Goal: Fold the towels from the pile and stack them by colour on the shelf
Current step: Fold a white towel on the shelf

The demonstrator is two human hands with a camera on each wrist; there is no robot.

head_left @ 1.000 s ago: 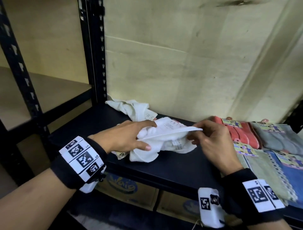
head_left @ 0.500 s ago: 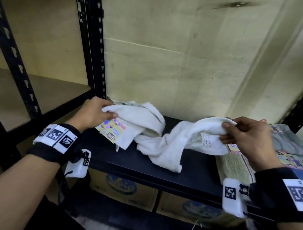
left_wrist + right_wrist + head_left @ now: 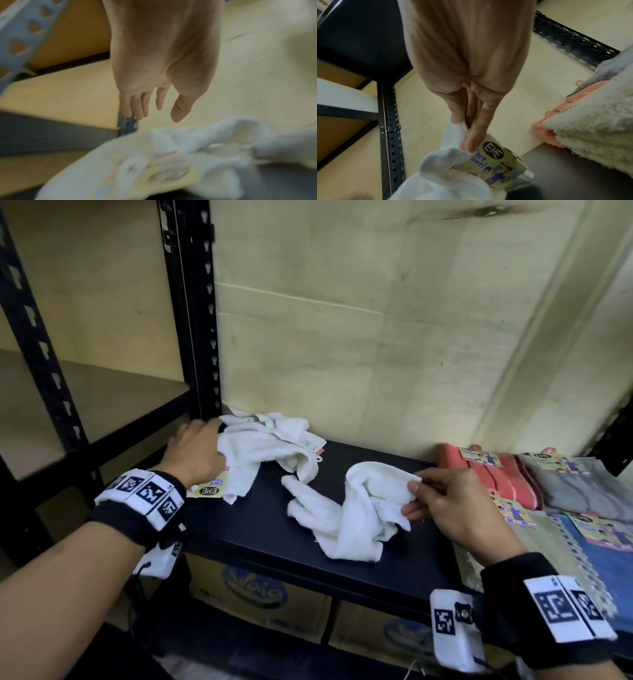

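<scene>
My right hand point(image 3: 455, 505) pinches crumpled white terry towel point(image 3: 356, 515) to spread it | left hand point(image 3: 197, 451) released, fingers straight above far-left white towel pile point(image 3: 267, 446)

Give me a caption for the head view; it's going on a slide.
Right hand pinches a white towel on the black shelf; left hand rests by another.

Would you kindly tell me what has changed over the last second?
The left hand carried one crumpled white towel left to the pile and now hangs open above it; the right hand drew the other white towel right, pinching it. The folded coloured towels stayed put.
</scene>
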